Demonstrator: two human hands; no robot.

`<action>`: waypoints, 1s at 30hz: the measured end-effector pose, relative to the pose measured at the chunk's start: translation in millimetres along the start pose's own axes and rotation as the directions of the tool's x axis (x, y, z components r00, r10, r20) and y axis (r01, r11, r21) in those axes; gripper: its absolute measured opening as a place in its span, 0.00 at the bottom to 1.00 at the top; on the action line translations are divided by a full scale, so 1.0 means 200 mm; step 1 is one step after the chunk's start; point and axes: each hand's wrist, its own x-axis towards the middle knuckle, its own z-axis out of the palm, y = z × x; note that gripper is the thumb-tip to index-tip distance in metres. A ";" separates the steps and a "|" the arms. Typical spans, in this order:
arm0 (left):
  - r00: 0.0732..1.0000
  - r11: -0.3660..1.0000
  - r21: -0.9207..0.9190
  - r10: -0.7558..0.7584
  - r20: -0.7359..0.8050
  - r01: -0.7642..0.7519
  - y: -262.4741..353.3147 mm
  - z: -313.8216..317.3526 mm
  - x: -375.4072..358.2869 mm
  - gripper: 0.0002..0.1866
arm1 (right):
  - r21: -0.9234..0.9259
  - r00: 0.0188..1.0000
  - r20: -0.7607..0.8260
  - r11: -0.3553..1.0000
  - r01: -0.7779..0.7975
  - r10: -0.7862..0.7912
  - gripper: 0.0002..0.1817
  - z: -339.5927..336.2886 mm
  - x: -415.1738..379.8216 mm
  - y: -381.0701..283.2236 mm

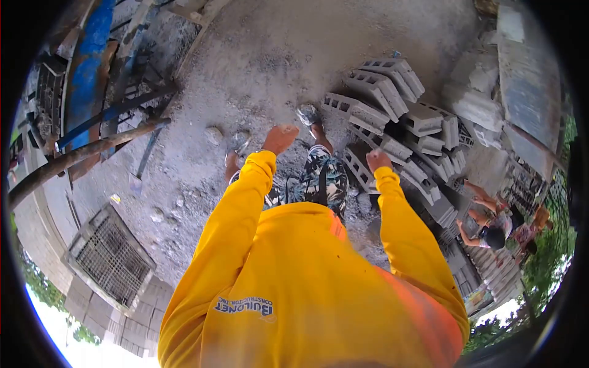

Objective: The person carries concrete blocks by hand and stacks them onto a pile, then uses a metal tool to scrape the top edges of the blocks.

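Note:
My left hand (281, 139) is curled into a fist in front of my body, above the dusty ground, and nothing shows in it. Farther right, my right hand (378, 161) is also closed, with no object showing in its fingers. It overlaps the near left side of a pile of grey hollow concrete blocks (374, 92) in this view. Several blocks lean on one another there, many tilted with their holes showing. Both arms wear long yellow sleeves. My feet stand apart on gravelly ground (202, 165), the right shoe (308, 114) farther forward.
A framed mesh screen (110, 257) lies at the lower left. Above it, a wooden pole (86, 153) juts inward near a shovel (136, 183) and a blue-painted beam (92, 61). People (494, 227) sit or crouch at the right, beyond the blocks. More stacked blocks (132, 316) stand at lower left.

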 end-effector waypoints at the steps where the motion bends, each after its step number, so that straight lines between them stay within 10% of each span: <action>1: 1.000 1.000 -0.001 -0.018 0.007 0.018 0.07 0.11 0.05 0.22 | -0.037 0.999 0.037 0.999 0.029 -0.027 0.18 -0.11 0.19 -0.03; 9: 0.991 0.992 -0.019 -0.125 -0.047 0.125 0.36 0.92 0.75 0.39 | -0.510 0.884 0.010 0.758 0.407 -0.468 0.25 -0.31 1.32 -0.29; 15: 0.966 0.973 0.030 -0.223 -0.132 0.229 0.47 1.12 1.07 0.49 | -0.622 0.787 0.275 0.522 0.584 -0.553 0.27 -0.20 1.57 -0.37; 18: 0.892 0.897 -0.047 -0.442 -0.098 0.439 0.46 1.12 1.14 0.51 | -0.676 0.851 0.305 0.532 0.510 -0.428 0.27 -0.13 1.60 -0.37; 30: 0.876 0.828 -0.343 -0.482 -0.032 0.443 0.29 1.14 1.10 0.49 | -0.783 0.878 0.444 0.399 0.477 -0.179 0.30 -0.16 1.60 -0.50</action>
